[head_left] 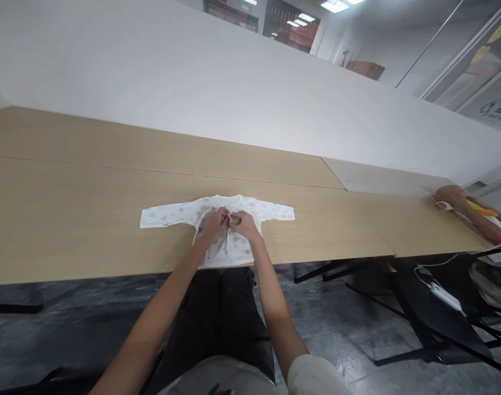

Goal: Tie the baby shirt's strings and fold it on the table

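A small white baby shirt (234,255) with a faint grey print lies flat near the front edge of the table, its sleeves stretched out to both sides. At the middle of its chest, my left hand (216,224) pinches the cloth along the front opening. My right hand (243,224) pinches the same area from the other side, its fingertips close to those of the left. Whatever small fastening may be between the fingers is hidden by them.
The long wooden table (90,192) runs against a white wall (172,88). At the far right are another person's arms (464,203) and something yellow. Black folding chairs (435,318) stand below, one with a white power strip (447,298) and cable on it.
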`<action>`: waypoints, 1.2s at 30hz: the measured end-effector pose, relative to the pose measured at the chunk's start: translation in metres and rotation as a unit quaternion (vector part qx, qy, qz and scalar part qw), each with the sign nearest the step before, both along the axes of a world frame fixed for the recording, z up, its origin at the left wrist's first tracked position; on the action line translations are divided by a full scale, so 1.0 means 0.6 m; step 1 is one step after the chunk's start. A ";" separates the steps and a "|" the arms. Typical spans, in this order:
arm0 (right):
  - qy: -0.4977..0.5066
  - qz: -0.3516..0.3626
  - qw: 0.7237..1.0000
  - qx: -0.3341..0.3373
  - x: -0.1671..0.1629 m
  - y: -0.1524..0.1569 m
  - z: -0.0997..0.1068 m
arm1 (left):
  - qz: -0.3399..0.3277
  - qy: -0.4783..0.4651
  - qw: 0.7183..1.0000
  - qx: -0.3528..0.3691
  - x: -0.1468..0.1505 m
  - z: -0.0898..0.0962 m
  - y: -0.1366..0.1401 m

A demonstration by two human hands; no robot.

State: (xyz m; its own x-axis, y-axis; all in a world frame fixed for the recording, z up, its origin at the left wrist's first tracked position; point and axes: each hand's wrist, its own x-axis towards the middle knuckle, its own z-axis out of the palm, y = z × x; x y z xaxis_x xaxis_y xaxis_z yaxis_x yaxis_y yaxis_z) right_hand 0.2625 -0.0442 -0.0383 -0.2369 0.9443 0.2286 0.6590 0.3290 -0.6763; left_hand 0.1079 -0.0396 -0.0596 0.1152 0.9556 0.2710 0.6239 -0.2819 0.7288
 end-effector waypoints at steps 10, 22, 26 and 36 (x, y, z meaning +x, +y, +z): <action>0.020 -0.047 0.998 -0.023 -0.005 0.004 -0.012 | -0.001 0.015 1.000 -0.002 0.001 0.007 -0.003; -0.023 -0.053 0.997 0.047 -0.004 0.005 -0.016 | 0.006 0.017 1.000 -0.005 0.002 0.009 -0.005; -0.058 -0.072 0.994 0.050 -0.010 0.001 -0.012 | 0.010 0.009 1.000 -0.007 0.003 0.008 -0.005; -0.019 -0.067 0.998 0.013 -0.008 0.000 -0.003 | -0.004 0.001 1.000 -0.014 0.000 0.009 -0.004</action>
